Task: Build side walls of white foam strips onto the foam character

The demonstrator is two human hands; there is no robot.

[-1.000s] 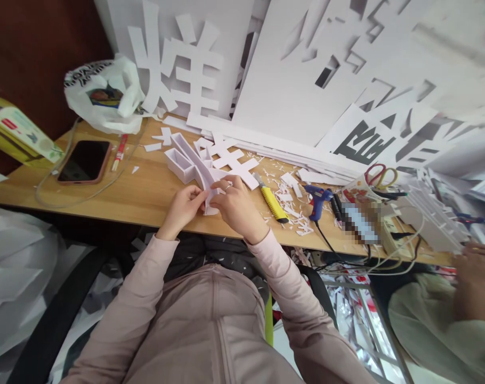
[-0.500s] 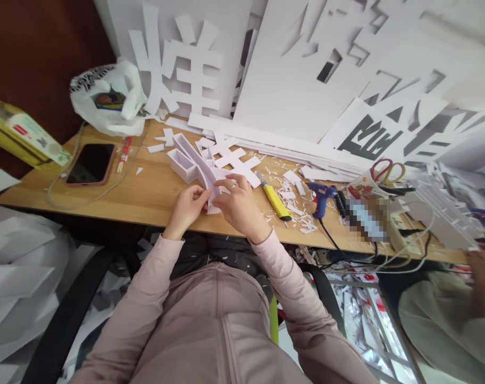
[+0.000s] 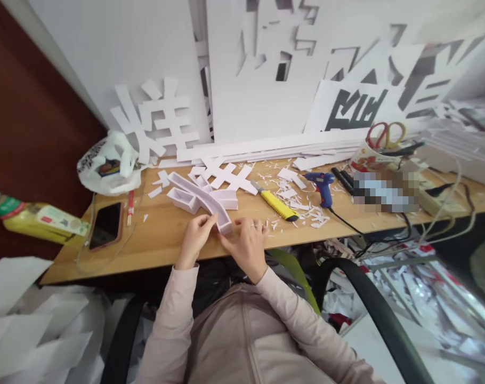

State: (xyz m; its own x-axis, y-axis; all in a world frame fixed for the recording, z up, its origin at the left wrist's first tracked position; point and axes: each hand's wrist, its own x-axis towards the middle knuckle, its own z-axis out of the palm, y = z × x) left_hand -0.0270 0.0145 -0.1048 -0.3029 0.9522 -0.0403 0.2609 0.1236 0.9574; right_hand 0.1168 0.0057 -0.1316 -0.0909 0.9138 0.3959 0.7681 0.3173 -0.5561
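Observation:
A white three-dimensional foam-board character piece [image 3: 210, 202] with raised side walls lies on the table in front of me. At its near end, my left hand [image 3: 196, 239] pinches the left wall between thumb and fingers. My right hand [image 3: 247, 242] is beside the same end, thumb and fingers apart, with the thumb close to or touching the end wall. A flat white cut-out character piece [image 3: 228, 175] lies just behind. To the right of my right hand lies a yellow utility knife [image 3: 279, 205], and farther right is a blue glue gun [image 3: 322, 186].
White scraps [image 3: 292, 194] litter the table around the knife. Phone [image 3: 106, 226], plastic bag [image 3: 110, 165] and bottle [image 3: 46, 218] are on the left. A cup [image 3: 372, 154] with scissors stands at right, near cables and a power strip [image 3: 442, 200]. Foam boards [image 3: 250, 101] lean at the back.
My right hand has come off the piece's walls and moved to the right of its near end, fingers spreading. My left hand stays on the wall. The view has shifted.

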